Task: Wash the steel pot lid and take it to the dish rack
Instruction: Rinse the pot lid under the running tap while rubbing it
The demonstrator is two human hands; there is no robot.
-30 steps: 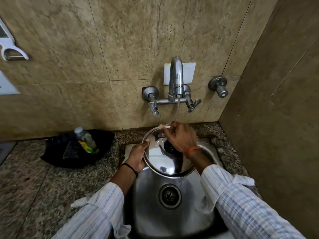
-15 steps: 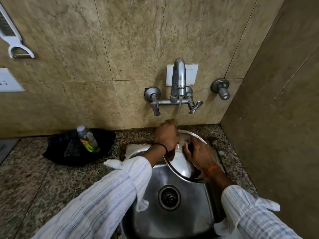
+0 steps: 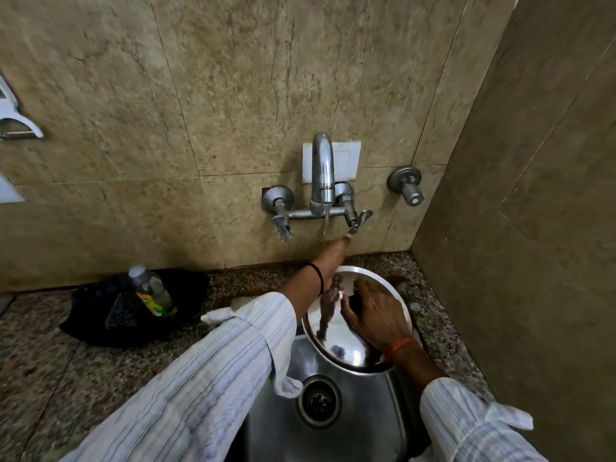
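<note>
Head view, steel pot lid (image 3: 336, 331): I see it held tilted over the back of the sink (image 3: 373, 425), shiny side facing me, its far rim up near the granite counter (image 3: 50, 371) edge.
Head view, right hand (image 3: 373, 315): I have it closed around the dark knob at the lid's centre, fingers curled under and thumb across; an orange thread sits at the wrist.
Head view, left hand (image 3: 335, 253): I have it reaching up past the lid to the tap's right lever, fingertips at the handle; the hand is blurred and seen end on, so I cannot tell whether the fingers are closed on it. A black band circles the wrist.
Head view, tap (image 3: 322, 171): a thin stream of water falls from the spout onto the left hand.
Head view, sink: steel basin, drain near its middle, below the lid.
Head view, counter: a clear bottle (image 3: 151, 291) with a yellow label leans in a black bowl (image 3: 96, 315), well left of the sink.
</note>
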